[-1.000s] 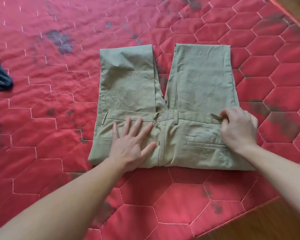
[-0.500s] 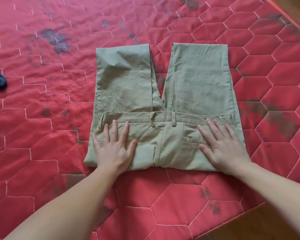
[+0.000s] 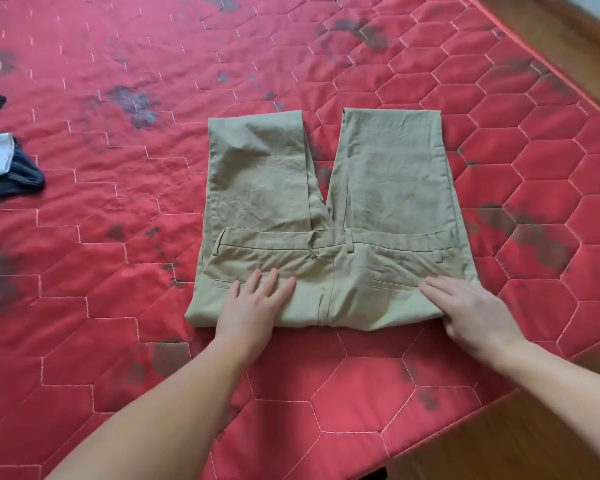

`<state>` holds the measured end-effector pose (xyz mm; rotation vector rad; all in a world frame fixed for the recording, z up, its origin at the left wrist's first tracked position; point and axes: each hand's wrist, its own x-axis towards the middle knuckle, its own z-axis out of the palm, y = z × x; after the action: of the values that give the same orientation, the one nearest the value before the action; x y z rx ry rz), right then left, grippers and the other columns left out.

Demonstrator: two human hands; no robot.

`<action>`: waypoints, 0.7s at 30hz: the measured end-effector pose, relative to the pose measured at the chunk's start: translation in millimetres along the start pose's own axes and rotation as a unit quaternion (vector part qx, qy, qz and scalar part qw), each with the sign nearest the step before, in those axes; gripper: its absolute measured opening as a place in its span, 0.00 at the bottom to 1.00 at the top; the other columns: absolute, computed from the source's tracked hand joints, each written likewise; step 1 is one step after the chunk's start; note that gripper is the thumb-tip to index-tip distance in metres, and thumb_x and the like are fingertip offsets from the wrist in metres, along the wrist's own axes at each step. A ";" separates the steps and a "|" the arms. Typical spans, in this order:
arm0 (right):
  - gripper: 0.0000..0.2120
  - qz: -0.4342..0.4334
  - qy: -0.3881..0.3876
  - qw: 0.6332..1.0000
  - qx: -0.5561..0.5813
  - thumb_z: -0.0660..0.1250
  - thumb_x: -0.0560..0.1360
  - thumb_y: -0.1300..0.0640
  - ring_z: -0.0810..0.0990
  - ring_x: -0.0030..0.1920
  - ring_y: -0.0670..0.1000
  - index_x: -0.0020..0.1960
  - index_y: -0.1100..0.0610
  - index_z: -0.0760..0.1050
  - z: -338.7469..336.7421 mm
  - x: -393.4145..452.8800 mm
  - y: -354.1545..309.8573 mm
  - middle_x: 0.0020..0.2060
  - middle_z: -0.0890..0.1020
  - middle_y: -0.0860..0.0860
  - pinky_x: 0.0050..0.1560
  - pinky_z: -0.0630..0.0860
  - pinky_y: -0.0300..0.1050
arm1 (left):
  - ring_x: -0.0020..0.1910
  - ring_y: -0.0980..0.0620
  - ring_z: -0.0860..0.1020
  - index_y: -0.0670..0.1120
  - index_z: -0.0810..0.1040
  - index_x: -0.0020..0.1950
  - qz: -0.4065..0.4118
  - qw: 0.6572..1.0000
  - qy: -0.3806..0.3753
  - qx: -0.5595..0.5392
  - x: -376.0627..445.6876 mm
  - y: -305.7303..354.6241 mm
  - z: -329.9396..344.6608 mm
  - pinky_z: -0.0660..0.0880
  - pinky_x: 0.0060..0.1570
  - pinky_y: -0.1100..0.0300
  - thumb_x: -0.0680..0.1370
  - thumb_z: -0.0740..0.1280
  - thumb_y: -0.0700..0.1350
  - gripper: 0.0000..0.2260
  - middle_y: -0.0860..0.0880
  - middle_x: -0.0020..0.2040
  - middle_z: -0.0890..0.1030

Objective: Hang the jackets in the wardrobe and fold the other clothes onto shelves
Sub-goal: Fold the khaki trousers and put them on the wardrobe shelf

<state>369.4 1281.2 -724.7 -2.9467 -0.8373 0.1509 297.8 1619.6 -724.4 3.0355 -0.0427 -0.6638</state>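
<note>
Folded trousers (image 3: 329,216) flat on quilt (image 3: 118,306); left hand (image 3: 253,306) and right hand (image 3: 471,313) pressing near edge, fingers straight, gripping nothing.

The folded trousers (image 3: 329,216) lay on the red quilted mattress (image 3: 118,306), and open quilt ran all round them. Left of the trousers the bare stretch reached as far as a dark garment (image 3: 13,174) at the mattress's left edge, well apart from them. Beyond the trousers the quilt lay bare. Right of the trousers a narrower strip of quilt ended at the mattress edge, with wooden floor (image 3: 551,427) past it. The left hand (image 3: 253,306) and right hand (image 3: 471,310) lay flat on the near fold of the trousers, their forearms crossing the near strip of quilt.
</note>
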 end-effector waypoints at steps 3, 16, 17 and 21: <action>0.23 0.113 -0.067 0.990 0.047 0.68 0.65 0.66 0.81 0.56 0.54 0.55 0.48 0.82 -21.0 8.4 -10.6 0.55 0.84 0.45 0.51 0.76 0.47 | 0.74 0.51 0.65 0.61 0.64 0.74 -0.020 0.997 0.003 -0.080 0.7 -6.1 -19.0 0.66 0.67 0.55 0.77 0.58 0.38 0.29 0.55 0.75 0.67; 0.41 0.517 0.022 0.823 0.234 0.74 0.66 0.58 0.60 0.71 0.62 0.74 0.44 0.61 -14.3 -45.8 -46.6 0.74 0.57 0.52 0.70 0.59 0.62 | 0.78 0.45 0.39 0.53 0.39 0.79 0.080 0.994 -0.042 -0.060 -28.0 76.4 -11.6 0.38 0.75 0.41 0.73 0.64 0.54 0.44 0.49 0.80 0.41; 0.40 0.489 0.026 0.846 0.209 0.74 0.66 0.59 0.60 0.71 0.61 0.73 0.43 0.62 -9.6 -48.0 -51.0 0.74 0.58 0.52 0.69 0.59 0.62 | 0.78 0.45 0.39 0.54 0.38 0.79 0.066 0.995 -0.033 -0.065 -24.5 86.7 -8.0 0.38 0.75 0.41 0.74 0.64 0.52 0.43 0.49 0.80 0.40; 0.31 0.276 0.004 0.957 0.085 0.73 0.61 0.65 0.65 0.71 0.57 0.61 0.46 0.78 1.6 -36.9 -40.0 0.70 0.70 0.53 0.69 0.55 0.58 | 0.79 0.44 0.40 0.58 0.36 0.78 0.025 0.998 -0.036 -0.033 -12.8 75.7 4.0 0.44 0.74 0.37 0.74 0.65 0.40 0.45 0.52 0.80 0.38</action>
<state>317.2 1295.7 -719.6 -2.9220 0.0234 0.2267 283.0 1544.3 -719.7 2.9366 -0.0979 -0.7555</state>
